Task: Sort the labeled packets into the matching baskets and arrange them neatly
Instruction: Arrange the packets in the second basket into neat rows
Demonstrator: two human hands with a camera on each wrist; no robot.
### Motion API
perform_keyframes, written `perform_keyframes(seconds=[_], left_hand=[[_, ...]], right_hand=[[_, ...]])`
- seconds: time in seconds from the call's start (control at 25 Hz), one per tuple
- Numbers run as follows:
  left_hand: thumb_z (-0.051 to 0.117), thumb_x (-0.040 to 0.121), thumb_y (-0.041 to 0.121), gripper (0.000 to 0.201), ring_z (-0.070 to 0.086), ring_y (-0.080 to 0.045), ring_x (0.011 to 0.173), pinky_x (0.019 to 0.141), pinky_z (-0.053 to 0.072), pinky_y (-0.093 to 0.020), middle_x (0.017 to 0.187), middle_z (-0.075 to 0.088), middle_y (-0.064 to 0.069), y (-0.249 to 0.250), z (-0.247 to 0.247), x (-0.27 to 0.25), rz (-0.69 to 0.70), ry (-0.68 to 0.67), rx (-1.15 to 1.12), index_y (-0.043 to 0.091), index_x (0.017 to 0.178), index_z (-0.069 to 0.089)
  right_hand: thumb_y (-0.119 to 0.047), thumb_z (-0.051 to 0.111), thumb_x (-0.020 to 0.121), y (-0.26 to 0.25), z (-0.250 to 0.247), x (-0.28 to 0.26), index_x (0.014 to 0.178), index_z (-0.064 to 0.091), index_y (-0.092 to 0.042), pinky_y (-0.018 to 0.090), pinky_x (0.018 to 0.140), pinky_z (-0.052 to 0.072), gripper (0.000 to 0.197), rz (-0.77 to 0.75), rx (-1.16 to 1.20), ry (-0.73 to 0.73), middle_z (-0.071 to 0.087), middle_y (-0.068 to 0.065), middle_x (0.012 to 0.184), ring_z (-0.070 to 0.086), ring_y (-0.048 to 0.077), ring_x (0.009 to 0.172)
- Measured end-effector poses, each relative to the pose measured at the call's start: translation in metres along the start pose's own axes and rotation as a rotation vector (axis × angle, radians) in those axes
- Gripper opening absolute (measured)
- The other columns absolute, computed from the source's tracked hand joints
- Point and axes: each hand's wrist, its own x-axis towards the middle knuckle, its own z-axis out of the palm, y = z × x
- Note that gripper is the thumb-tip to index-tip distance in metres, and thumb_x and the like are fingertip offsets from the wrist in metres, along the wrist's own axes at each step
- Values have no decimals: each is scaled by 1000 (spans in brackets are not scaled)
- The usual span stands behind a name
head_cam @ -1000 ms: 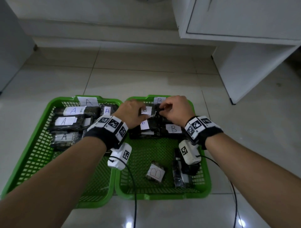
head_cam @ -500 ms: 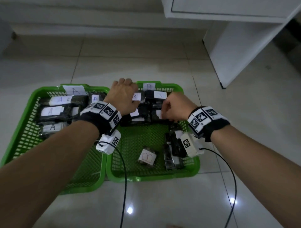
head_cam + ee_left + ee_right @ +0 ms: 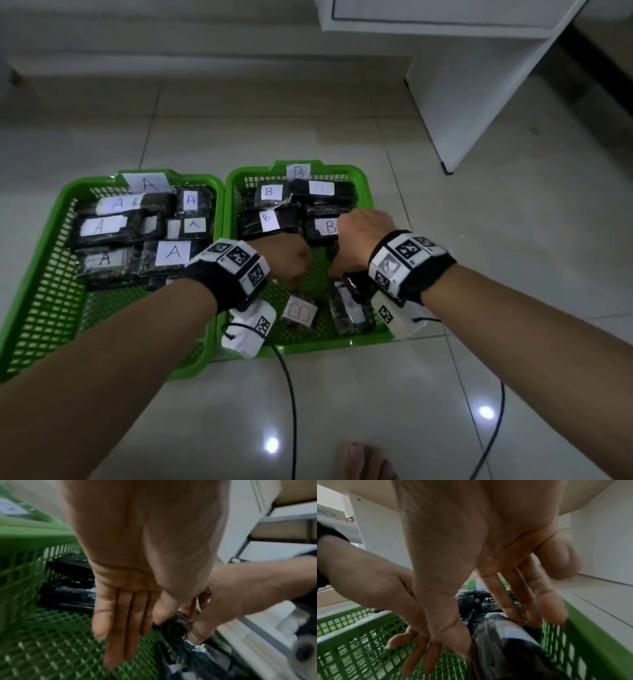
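Note:
Two green baskets sit side by side on the floor. Basket A (image 3: 41,246) holds several dark packets with A labels (image 3: 173,253). Basket B (image 3: 308,346) has B-labelled packets (image 3: 269,219) in rows at its back. A dark packet (image 3: 352,311) lies at its front right, and my right hand (image 3: 356,236) pinches its far end between thumb and fingers (image 3: 496,635). My left hand (image 3: 287,260) hangs beside it with straight fingers (image 3: 118,628) over the mesh, thumb by the packet's end (image 3: 180,619). A small packet with a red B (image 3: 299,311) lies loose at the front middle.
A white cabinet (image 3: 462,85) stands on the tiled floor behind basket B to the right. Black cables (image 3: 291,411) run from the wrist cameras toward me. A bare foot (image 3: 363,462) shows at the bottom edge. The front half of basket A is bare mesh (image 3: 102,315).
Both hands came back from the rear rows of basket B to its front. The right hand now pinches the front right packet, and the left hand's fingers have straightened.

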Motion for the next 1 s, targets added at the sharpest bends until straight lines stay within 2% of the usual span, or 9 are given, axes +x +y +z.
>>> perform_keyframes(seconds=[0.08,0.24,0.36,0.44,0.52,0.64,0.8,0.92,1.0], left_hand=[[39,102,11,27,74,-26,76,69,62,-38,100,74,-17,4,-2,-3,-107,-6,-360,2,109,63],[43,101,13,29,69,-47,93,85,58,-54,110,68,-28,10,-8,-19,-205,74,-881,-4,120,57],[40,96,18,36,67,-48,101,88,56,-51,113,69,-26,-3,-13,-29,-108,-19,-1154,2,126,53],[46,96,25,40,66,-44,107,93,54,-51,119,68,-23,-8,-13,-30,-37,-71,-1209,5,129,55],[58,96,38,42,68,-37,106,97,53,-49,117,70,-17,-3,-15,-29,-33,-6,-1118,9,126,59],[59,98,24,33,68,-33,108,103,50,-45,118,70,-16,4,-13,-22,-56,83,-1053,4,124,59],[57,97,14,36,65,-29,114,98,53,-45,128,65,-11,-3,-8,-18,-37,-73,-1153,8,132,54],[66,92,10,56,65,-20,111,91,56,-31,136,60,-7,3,-2,-12,-54,-147,-592,7,144,46],[68,91,18,64,61,-17,115,95,52,-29,142,54,-1,14,2,-3,6,-129,-171,20,149,41]], right_hand=[[-55,83,61,5,-3,0,83,62,-19,26,56,44,47,-8,150,-14,60,-4,73,59,17,66],[-43,90,58,12,-1,0,94,55,-22,29,54,43,55,-131,488,91,64,-6,81,60,14,70],[-39,93,55,19,1,3,94,52,-24,25,56,40,58,-250,534,277,59,-9,82,56,9,69],[-41,91,57,21,6,5,94,55,-24,23,58,38,55,-319,519,328,56,-11,87,52,6,73],[-40,91,60,21,12,6,96,57,-24,21,64,39,52,-365,498,330,54,-13,93,50,6,79],[-33,96,53,27,16,10,100,61,-26,24,72,48,59,-322,510,256,60,-14,99,57,7,87],[-23,90,60,42,13,11,91,70,-25,36,76,56,37,-282,556,273,69,-12,89,64,7,83],[-23,88,60,50,13,11,94,73,-22,35,78,58,37,-190,625,394,71,-9,92,66,9,83],[-25,90,60,56,12,14,98,76,-20,31,80,59,41,-118,695,458,74,-8,93,68,8,83]])
